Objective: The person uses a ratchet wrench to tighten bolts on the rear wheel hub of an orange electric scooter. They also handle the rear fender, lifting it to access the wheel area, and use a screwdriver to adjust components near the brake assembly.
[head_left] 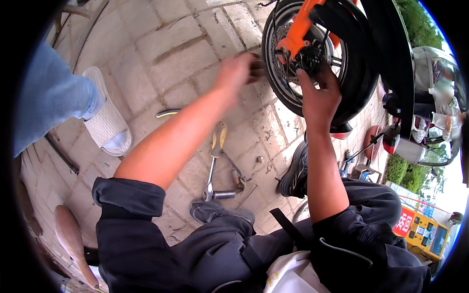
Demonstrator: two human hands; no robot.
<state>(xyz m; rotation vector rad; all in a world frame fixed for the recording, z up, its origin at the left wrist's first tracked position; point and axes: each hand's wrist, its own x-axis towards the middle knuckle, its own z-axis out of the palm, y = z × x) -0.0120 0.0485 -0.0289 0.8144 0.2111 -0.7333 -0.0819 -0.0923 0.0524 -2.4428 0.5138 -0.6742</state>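
While upright on the paving, wheel (317, 53) axle lengthwise toward viewer; right hand (320, 95) gripping hub, left hand (239, 71) blurred, grip indiscernible.

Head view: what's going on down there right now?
A person is crouched on the paved ground with both hands at a small black wheel held in an orange fork. The right hand is at the hub, and the blurred left hand is at the tyre's edge; what either grips is unclear. A ratchet wrench and other tools lie on the pavers by the knees. Another person's leg and white slipper are at left.
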